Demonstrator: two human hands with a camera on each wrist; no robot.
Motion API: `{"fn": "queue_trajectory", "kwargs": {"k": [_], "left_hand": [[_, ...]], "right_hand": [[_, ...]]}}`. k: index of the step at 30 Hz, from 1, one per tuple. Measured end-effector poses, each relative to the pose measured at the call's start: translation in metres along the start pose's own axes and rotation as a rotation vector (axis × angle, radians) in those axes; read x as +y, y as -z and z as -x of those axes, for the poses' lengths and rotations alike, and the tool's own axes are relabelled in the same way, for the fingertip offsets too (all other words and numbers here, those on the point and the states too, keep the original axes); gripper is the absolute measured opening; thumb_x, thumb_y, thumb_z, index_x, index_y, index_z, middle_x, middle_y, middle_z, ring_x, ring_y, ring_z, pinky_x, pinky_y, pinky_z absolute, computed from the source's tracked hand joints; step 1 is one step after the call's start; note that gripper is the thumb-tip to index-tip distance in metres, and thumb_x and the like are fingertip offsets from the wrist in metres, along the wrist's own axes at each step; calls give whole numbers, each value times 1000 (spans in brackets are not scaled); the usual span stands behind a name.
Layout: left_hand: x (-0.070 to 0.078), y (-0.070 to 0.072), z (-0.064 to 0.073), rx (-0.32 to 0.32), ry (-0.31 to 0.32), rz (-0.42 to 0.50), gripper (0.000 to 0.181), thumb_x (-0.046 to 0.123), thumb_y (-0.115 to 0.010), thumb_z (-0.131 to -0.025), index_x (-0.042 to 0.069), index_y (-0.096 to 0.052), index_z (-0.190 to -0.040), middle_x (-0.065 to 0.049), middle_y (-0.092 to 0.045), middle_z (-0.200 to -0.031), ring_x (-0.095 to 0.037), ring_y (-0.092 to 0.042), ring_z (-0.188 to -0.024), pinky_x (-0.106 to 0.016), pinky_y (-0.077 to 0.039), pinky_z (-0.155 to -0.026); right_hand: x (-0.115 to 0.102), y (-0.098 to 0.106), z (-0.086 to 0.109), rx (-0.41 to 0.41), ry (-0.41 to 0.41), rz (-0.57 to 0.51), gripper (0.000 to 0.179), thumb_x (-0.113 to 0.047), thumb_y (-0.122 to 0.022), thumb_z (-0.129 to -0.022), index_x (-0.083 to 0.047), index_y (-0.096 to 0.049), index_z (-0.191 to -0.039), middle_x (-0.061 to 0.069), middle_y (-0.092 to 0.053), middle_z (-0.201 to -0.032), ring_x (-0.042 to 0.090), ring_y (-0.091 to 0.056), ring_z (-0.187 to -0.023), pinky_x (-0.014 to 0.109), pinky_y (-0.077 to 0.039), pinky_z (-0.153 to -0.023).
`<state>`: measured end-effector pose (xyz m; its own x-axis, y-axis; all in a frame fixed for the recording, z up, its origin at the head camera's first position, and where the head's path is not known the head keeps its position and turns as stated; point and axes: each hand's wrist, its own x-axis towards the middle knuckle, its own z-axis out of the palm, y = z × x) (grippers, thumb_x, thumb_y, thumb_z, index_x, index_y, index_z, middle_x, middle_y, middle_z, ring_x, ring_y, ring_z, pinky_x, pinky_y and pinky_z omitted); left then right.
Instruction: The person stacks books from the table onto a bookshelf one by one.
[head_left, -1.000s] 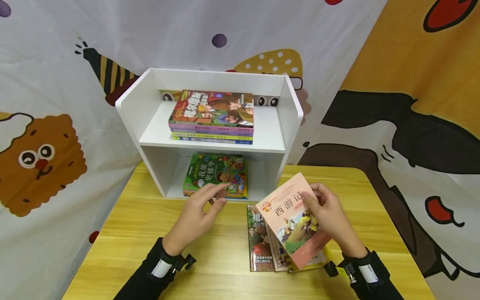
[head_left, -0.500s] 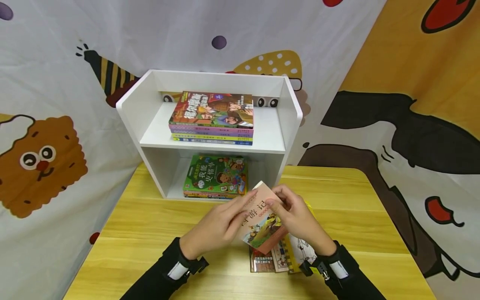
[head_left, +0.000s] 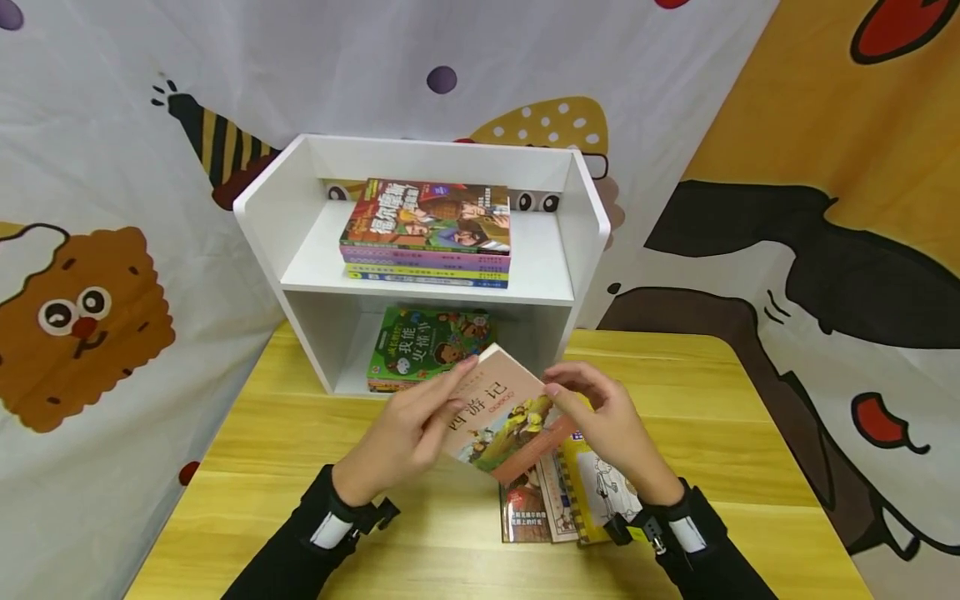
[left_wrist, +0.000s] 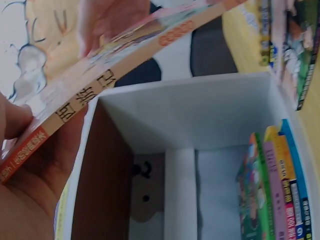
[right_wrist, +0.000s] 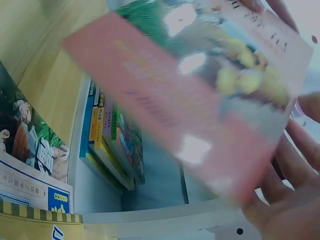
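A pink storybook [head_left: 502, 421] with an illustrated cover is held tilted above the table, in front of the shelf's lower level. My left hand [head_left: 401, 433] pinches its left edge, thumb on the cover and fingers beneath. The left wrist view shows the spine of this storybook [left_wrist: 100, 80] resting in that hand. At the book's right edge is my right hand [head_left: 611, 425], its thumb and fingers loosely apart, fingertips right by the edge. Below lie several more books: a dark-covered one [head_left: 525, 508], a pale one [head_left: 558, 504] and a yellow one [head_left: 607, 487].
A white two-level shelf [head_left: 427, 296] stands at the back of the table [head_left: 420, 533]. Its upper level bears a stack of books [head_left: 427, 225], its lower level a stack topped by a green book [head_left: 420, 342]. A patterned cloth [head_left: 360, 75] hangs behind.
The pink storybook has moved left from above the loose books to between both hands. My left hand has taken hold of its left edge, while my right hand's grip has loosened.
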<state>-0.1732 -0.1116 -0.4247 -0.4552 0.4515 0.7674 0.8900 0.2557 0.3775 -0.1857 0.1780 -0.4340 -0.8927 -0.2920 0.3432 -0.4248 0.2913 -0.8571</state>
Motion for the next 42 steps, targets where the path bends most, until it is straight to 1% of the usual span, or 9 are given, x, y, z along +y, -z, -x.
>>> {"fn": "queue_trajectory", "kwargs": {"k": [5, 8, 11, 16, 21, 24, 28, 37, 42], "left_hand": [[8, 22, -12, 162, -16, 90, 53, -9, -51, -87, -12, -35, -136, -22, -52, -131, -12, -58, -65, -14, -46, -47], [17, 33, -18, 245, 24, 134, 53, -12, -49, -87, -13, -31, -138, -24, -52, -130, -20, -63, -72, -16, -46, -43], [25, 40, -21, 315, 97, 173, 57, -15, -46, -88, -10, -26, -141, -25, -48, -134, -25, -63, -80, -15, -47, -46], [33, 40, -20, 409, 214, 272, 62, -18, -41, -88, -3, -20, -145, -22, -35, -145, -36, -48, -116, -23, -50, -85], [33, 35, -17, 484, 296, 341, 63, -16, -37, -91, 4, -18, -147, -19, -30, -148, -36, -36, -126, -28, -44, -93], [32, 33, -14, 490, 337, 351, 63, -13, -38, -92, 7, -17, -148, -18, -32, -147, -35, -38, -126, -27, -45, -91], [31, 34, -11, 460, 332, 347, 65, -12, -40, -92, 7, -16, -148, -18, -33, -147, -36, -42, -122, -27, -48, -88], [38, 62, -32, 389, 326, 439, 67, -14, -29, -90, 11, -11, -150, -19, -28, -149, -40, -46, -116, -30, -54, -79], [42, 79, -49, 375, 333, 465, 73, -17, -26, -86, 15, -12, -150, -19, -29, -148, -39, -51, -111, -27, -56, -70]], "right_hand": [[-13, 6, -1, 154, 74, -179, 31, -7, -48, -96, -5, -50, -127, 18, -59, -119, 32, -54, -107, 28, -49, -89], [-26, 4, 0, 173, 113, -255, 37, -1, -41, -97, -2, -40, -135, 24, -53, -123, 35, -54, -105, 29, -49, -90], [-36, -4, 2, 130, 126, -305, 49, 3, -39, -97, -6, -27, -144, 24, -49, -129, 36, -54, -103, 31, -52, -86], [-43, -25, 9, 17, 122, -393, 72, 8, -38, -95, -20, -1, -151, 22, -42, -140, 38, -54, -106, 36, -54, -80], [-41, -41, 12, -75, 127, -463, 77, 11, -35, -95, -23, 7, -150, 30, -56, -114, 42, -61, -74, 42, -57, -59], [-40, -45, 13, -100, 122, -469, 75, 10, -32, -96, -23, 8, -150, 29, -59, -94, 41, -58, -60, 43, -55, -49], [-42, -43, 14, -74, 132, -426, 74, 10, -33, -96, -22, 6, -150, 22, -61, -86, 34, -58, -53, 41, -53, -46], [-70, -35, -9, -57, 270, -414, 74, 15, -35, -93, -13, 1, -150, 32, -58, -99, 30, -56, -51, 38, -53, -44], [-91, -26, -25, -46, 274, -439, 72, 14, -34, -93, -15, -2, -151, 34, -57, -108, 34, -54, -50, 38, -53, -45]]}}
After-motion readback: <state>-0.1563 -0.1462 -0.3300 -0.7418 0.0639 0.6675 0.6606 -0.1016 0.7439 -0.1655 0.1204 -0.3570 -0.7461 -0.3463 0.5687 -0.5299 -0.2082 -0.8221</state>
